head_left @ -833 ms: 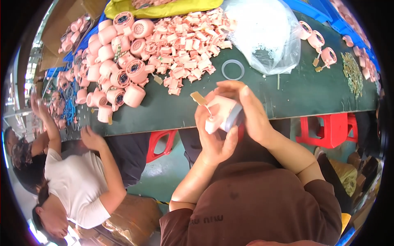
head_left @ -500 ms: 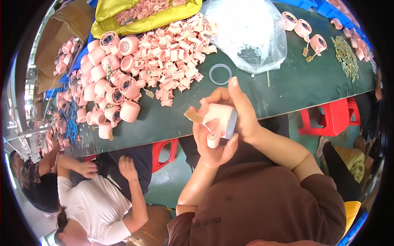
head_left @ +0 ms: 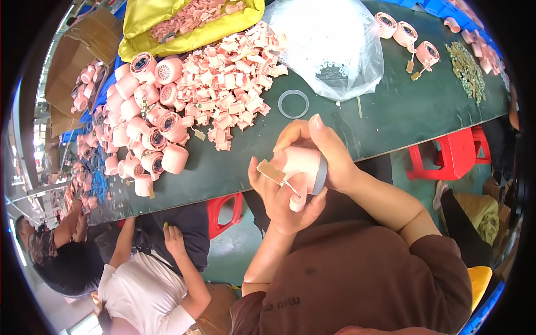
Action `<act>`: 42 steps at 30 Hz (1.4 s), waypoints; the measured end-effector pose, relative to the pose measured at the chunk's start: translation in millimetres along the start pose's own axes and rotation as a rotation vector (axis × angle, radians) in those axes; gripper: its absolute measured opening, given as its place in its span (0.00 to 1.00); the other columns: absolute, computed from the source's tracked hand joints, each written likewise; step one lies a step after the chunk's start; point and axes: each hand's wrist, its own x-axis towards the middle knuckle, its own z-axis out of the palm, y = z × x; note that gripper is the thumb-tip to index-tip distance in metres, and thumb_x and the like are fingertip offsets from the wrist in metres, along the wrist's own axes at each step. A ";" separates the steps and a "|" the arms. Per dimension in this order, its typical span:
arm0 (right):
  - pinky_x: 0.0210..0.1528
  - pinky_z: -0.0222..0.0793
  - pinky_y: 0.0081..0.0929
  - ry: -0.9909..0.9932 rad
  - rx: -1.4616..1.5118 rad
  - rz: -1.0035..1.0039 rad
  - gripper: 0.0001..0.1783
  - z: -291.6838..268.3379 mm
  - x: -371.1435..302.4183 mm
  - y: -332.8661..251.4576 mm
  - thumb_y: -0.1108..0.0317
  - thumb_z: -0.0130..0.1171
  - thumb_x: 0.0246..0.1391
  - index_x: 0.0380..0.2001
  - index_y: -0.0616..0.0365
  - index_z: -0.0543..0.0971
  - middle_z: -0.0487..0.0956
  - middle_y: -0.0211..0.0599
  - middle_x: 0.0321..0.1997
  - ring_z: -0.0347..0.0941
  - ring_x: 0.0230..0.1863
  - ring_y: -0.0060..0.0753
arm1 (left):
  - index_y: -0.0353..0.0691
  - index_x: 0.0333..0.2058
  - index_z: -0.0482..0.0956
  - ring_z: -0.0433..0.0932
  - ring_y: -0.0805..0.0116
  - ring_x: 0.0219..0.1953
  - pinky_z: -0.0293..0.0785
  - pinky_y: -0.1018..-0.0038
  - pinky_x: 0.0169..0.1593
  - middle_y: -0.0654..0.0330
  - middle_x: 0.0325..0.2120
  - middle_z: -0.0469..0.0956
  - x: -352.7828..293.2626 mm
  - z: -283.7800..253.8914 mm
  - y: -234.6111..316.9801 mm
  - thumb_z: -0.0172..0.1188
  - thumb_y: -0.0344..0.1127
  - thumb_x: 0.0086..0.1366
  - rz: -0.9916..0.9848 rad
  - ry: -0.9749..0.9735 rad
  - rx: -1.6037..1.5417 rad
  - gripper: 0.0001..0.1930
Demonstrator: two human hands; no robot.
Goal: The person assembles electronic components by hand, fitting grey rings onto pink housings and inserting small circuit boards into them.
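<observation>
Between my two hands, just off the table's near edge, is a pink cup-shaped plastic housing point(head_left: 301, 163) with a grey ring point(head_left: 320, 174) round its right end. A short stub sticks out of its near side, and thin wires run from there to a small tan board point(head_left: 270, 172). My left hand point(head_left: 282, 206) closes round the housing from below and the left, the board lying over its fingers. My right hand point(head_left: 334, 153) grips the ringed end, its thumb raised. The palms hide part of the housing. Beyond them, a translucent ring point(head_left: 293, 104) lies flat on the table.
Left on the green table point(head_left: 223, 170) are piled similar pink housings point(head_left: 146, 125) and small pink pieces point(head_left: 231, 84). A yellow bag point(head_left: 192, 33) and a clear plastic bag point(head_left: 357, 72) stand farther back. Small boards point(head_left: 468, 72) lie right. Another person point(head_left: 148, 290) sits at left.
My hands and the housing have shifted slightly nearer and to the right, the housing tilting a little. The left fingers have spread somewhat behind the board. The person at left has moved their arms.
</observation>
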 end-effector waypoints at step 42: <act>0.38 0.68 0.28 -0.081 -0.347 -0.208 0.37 -36.2 -17.6 -3.7 0.51 0.26 0.71 0.26 0.68 0.79 0.77 0.46 0.32 0.71 0.32 0.34 | 0.33 0.56 0.65 0.72 0.55 0.41 0.70 0.65 0.38 0.50 0.47 0.70 -16.8 12.5 17.8 0.76 0.36 0.44 0.089 -0.049 -0.041 0.41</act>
